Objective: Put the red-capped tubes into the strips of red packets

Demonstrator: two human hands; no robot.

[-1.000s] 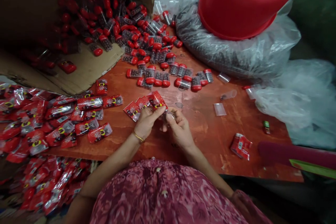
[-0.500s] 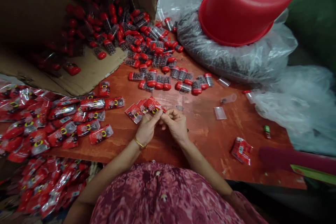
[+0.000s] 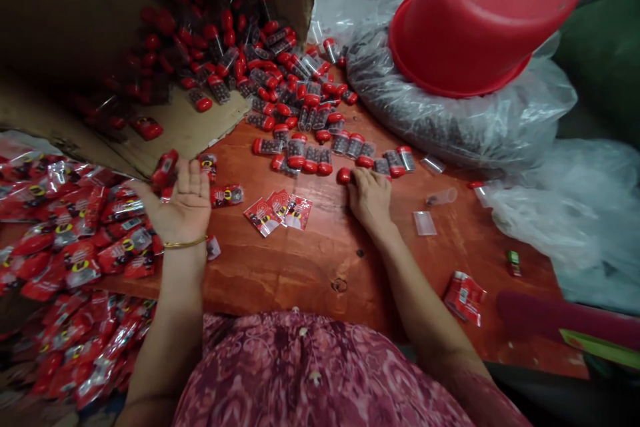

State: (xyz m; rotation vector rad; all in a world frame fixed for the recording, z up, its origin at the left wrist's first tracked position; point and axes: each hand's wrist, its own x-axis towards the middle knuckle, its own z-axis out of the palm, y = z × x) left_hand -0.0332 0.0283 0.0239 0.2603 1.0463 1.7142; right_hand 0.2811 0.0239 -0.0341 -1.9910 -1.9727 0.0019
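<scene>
My left hand (image 3: 183, 203) is at the left, palm facing up and fingers stretched out. A red printed packet (image 3: 165, 170) is just beyond its thumb and index finger, apparently loose of any grip. My right hand (image 3: 371, 197) is closed over a small clear tube with a red cap (image 3: 344, 175) on the table; the fingers hide most of the tube. Between my hands lie several flat red printed sachets (image 3: 280, 208), fanned out. Beyond them are many red-capped clear tubes (image 3: 311, 159) filled with dark beads.
A cardboard box (image 3: 220, 127) spills more tubes at the back left. Filled red packets (image 3: 80, 260) are heaped at the left. A red bucket (image 3: 480, 27) rests upside down on a plastic bag (image 3: 450, 127). Loose clear pieces (image 3: 424, 223) and a crumpled red packet (image 3: 464, 297) lie right.
My hands were together over the sachets and have parted. The left swung out toward the packet heap and opened; the right reached forward onto a red-capped tube. The view shifted slightly.
</scene>
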